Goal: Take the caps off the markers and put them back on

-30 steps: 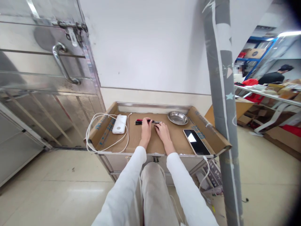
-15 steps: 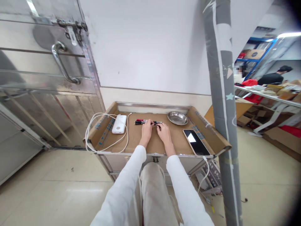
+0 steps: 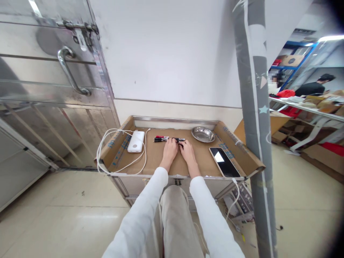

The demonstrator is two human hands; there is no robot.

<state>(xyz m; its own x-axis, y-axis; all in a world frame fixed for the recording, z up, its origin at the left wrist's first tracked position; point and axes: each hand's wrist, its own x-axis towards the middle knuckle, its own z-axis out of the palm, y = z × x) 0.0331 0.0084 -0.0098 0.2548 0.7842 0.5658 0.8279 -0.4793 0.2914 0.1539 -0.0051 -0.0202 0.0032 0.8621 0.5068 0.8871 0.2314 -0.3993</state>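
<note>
Several black and red pens (image 3: 162, 138) lie in a row at the back of a cardboard-lined table (image 3: 185, 161). My left hand (image 3: 170, 150) rests just in front of them, fingers curled at the right end of the pens. Close beside it, my right hand (image 3: 187, 150) has its fingers pinched round a dark pen (image 3: 179, 140) between the two hands. Both sleeves are white.
A white power bank (image 3: 136, 141) with a looped white cable (image 3: 107, 150) lies at the left. A steel dish (image 3: 203, 134) sits at the back right, a phone (image 3: 224, 162) at the right. A grey wrapped post (image 3: 254, 107) stands right; a metal door (image 3: 53, 82) left. People work far right.
My hands have drawn closer together near the right end of the pens. My left hand slid slightly right and back off the row. The view shifted a little.
</note>
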